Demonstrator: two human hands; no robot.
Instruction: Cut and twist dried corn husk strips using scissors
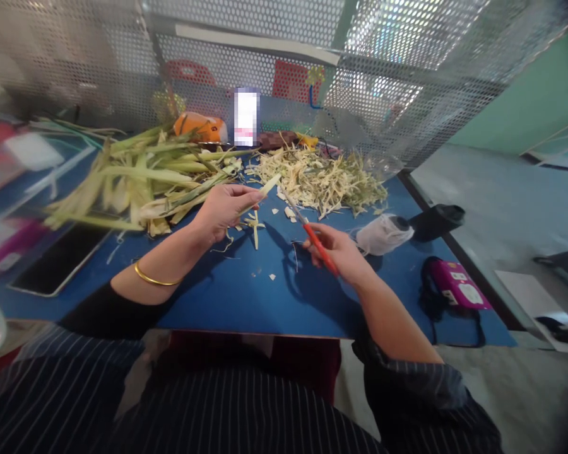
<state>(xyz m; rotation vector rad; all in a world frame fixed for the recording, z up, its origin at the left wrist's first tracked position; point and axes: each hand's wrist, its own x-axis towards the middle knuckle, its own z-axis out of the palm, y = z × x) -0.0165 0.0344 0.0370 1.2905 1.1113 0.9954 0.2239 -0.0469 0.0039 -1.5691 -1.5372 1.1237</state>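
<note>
My left hand (230,208) is closed in a pinch on a pale green leaf strip (271,183), its tip pointing up and right. In my right hand (336,249) is a pair of scissors (318,244) with red handles, blades angled toward the strip's tip. Whether the blades touch the strip I cannot tell. Below my left fingers lies a small cross-shaped piece of leaf strips (256,230) on the blue table (265,302). Beyond the scissors spreads a heap of cut scraps (319,180). A pile of long leaf strips (142,170) lies to the left.
White thread (383,234) and black thread (438,222) spools lie at right, near a magenta box (459,287) with a black strap. A lit phone (247,116) stands against the perforated metal panel (208,38). An orange packet (201,127) sits behind the leaves, a dark tablet-like slab (59,255) at left.
</note>
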